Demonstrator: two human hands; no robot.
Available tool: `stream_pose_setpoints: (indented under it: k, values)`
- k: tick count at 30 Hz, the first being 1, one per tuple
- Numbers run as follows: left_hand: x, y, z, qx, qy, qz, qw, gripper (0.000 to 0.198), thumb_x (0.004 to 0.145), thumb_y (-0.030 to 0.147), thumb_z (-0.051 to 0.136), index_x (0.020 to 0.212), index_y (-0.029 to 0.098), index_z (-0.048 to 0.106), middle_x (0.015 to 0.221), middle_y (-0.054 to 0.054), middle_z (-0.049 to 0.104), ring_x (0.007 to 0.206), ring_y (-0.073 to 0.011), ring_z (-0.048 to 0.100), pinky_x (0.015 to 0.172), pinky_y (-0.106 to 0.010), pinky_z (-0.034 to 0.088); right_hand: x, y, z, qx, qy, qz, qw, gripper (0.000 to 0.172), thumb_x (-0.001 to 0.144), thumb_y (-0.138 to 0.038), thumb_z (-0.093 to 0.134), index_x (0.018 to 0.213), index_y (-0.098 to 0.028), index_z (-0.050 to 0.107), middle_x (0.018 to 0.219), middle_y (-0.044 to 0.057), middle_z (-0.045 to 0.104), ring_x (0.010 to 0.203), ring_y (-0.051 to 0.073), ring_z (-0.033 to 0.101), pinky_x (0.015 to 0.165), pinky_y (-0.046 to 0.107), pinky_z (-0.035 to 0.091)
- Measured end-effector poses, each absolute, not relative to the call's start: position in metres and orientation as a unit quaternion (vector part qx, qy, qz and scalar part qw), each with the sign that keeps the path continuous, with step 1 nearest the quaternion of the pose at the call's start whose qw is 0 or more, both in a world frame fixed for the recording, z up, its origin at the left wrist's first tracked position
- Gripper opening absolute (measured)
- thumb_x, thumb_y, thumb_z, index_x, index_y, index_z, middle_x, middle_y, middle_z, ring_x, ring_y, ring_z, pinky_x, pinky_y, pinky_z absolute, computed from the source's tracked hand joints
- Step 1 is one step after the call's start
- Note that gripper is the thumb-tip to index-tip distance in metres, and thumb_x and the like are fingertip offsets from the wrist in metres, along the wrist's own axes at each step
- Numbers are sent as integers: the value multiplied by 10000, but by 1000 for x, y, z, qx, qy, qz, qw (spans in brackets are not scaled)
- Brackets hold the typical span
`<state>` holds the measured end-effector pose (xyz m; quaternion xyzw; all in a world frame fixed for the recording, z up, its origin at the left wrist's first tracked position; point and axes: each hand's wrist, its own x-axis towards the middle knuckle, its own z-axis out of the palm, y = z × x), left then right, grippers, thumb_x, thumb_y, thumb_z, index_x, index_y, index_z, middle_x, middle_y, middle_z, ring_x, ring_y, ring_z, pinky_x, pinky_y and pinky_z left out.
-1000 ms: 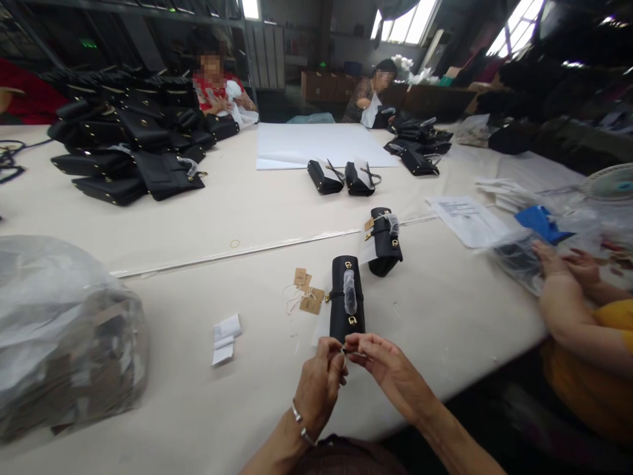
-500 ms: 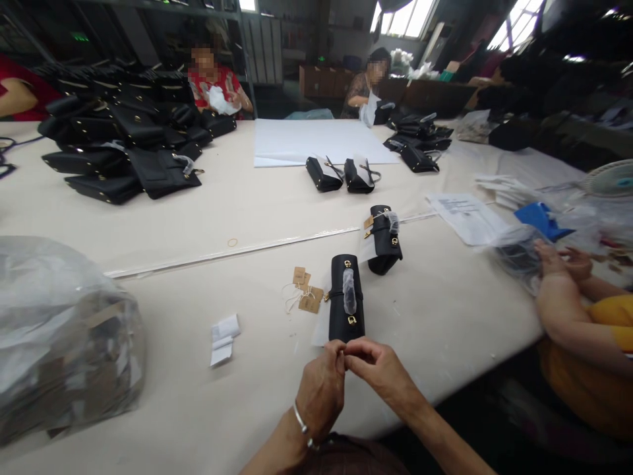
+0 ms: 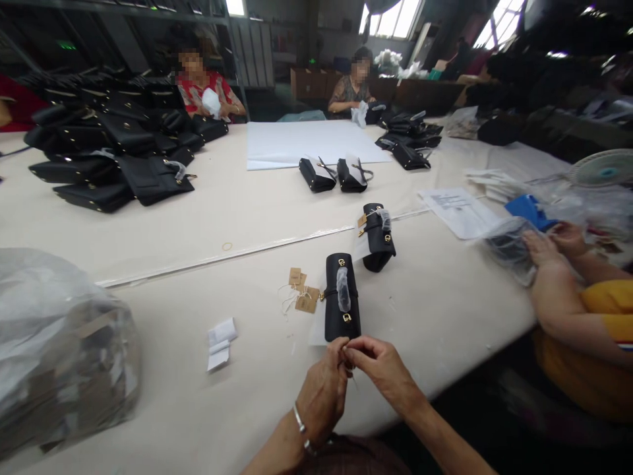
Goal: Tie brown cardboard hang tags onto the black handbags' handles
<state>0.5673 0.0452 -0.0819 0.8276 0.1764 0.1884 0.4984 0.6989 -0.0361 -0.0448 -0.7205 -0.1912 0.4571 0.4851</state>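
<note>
My left hand (image 3: pixel 322 389) and my right hand (image 3: pixel 380 366) meet fingertip to fingertip at the near table edge, both pinched on something small and thin that I cannot make out. Just beyond them lies a black handbag (image 3: pixel 341 297) with gold clasps and a plastic-wrapped strap, end toward me. Brown paper tags (image 3: pixel 302 293) with string lie to its left. A second black handbag (image 3: pixel 378 236) lies farther back to the right.
A large clear plastic bag (image 3: pixel 59 349) of items fills the near left. Folded white paper (image 3: pixel 220 342) lies left of my hands. Stacked black bags (image 3: pixel 109 145) stand far left. A co-worker's hands (image 3: pixel 544 251) handle a plastic bag at right; two people sit at the far end.
My hands have stayed pinched together and drifted slightly toward the bag's near end. The view has shifted a little left. The co-worker's hands at right moved slightly.
</note>
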Motion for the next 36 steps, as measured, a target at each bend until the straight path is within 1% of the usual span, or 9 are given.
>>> stream_pose_setpoints:
  k: [8, 11, 14, 16, 18, 20, 22, 29, 36]
  values:
    - [564, 50, -86, 762, 280, 129, 569, 265, 958, 232, 308, 1211, 216, 388, 806, -20, 668, 629, -146, 623, 628, -282, 497, 707, -51, -45, -692, -213, 509, 464, 270, 816, -440, 654, 804, -171, 654, 772, 7, 646, 773, 167, 556, 769, 305, 437]
    - [563, 56, -85, 715, 281, 96, 633, 192, 949, 269, 340, 1088, 221, 463, 775, -4, 647, 581, -134, 592, 560, -255, 461, 707, -52, -32, -595, -153, 554, 562, 247, 831, -411, 644, 890, -177, 696, 960, 58, 704, 991, 218, 590, 965, 366, 414]
    - [567, 71, -81, 676, 323, 111, 653, 181, 921, 301, 406, 1049, 222, 507, 724, 12, 617, 571, -145, 573, 503, -243, 431, 717, -48, -18, -504, -85, 537, 671, 218, 806, -376, 666, 695, -188, 669, 1019, 97, 730, 1136, 268, 579, 1074, 429, 376]
    - [576, 87, -78, 674, 338, 149, 640, 181, 900, 307, 448, 1026, 219, 544, 769, -4, 634, 614, -151, 585, 531, -249, 452, 730, -43, -12, -481, -42, 515, 708, 275, 784, -394, 705, 613, -197, 620, 893, 82, 735, 1001, 259, 637, 1014, 457, 448]
    - [590, 105, -75, 682, 330, 194, 623, 179, 886, 312, 477, 982, 210, 588, 877, -36, 662, 675, -153, 608, 590, -264, 484, 746, -35, -10, -504, -16, 487, 713, 300, 749, -417, 756, 619, -195, 601, 746, 26, 681, 685, 160, 610, 787, 378, 545]
    - [608, 122, -73, 689, 316, 223, 612, 202, 880, 311, 485, 975, 199, 625, 947, -61, 676, 717, -160, 626, 632, -278, 507, 760, -23, -12, -569, -41, 450, 687, 334, 721, -457, 779, 659, -184, 596, 687, -21, 599, 487, 65, 426, 522, 248, 462]
    - [627, 136, -73, 699, 301, 226, 608, 240, 870, 288, 485, 1012, 193, 654, 969, -75, 689, 730, -166, 634, 640, -282, 514, 772, -7, -16, -642, -99, 429, 627, 360, 720, -512, 752, 767, -178, 625, 680, -45, 541, 442, 36, 304, 398, 202, 304]
    - [665, 151, -78, 735, 245, 193, 602, 229, 792, 281, 598, 963, 211, 735, 874, -29, 722, 673, -162, 613, 623, -258, 494, 790, 39, -33, -697, -182, 518, 462, 234, 695, -330, 653, 849, -154, 674, 542, -71, 506, 350, 17, 245, 340, 175, 126]
    - [665, 144, -83, 778, 293, 223, 510, 157, 803, 186, 566, 685, 199, 668, 743, -39, 640, 706, -181, 565, 684, -286, 426, 793, 43, -30, -688, -236, 551, 409, 177, 705, -304, 629, 785, -158, 690, 586, -54, 568, 392, 26, 361, 371, 162, 226]
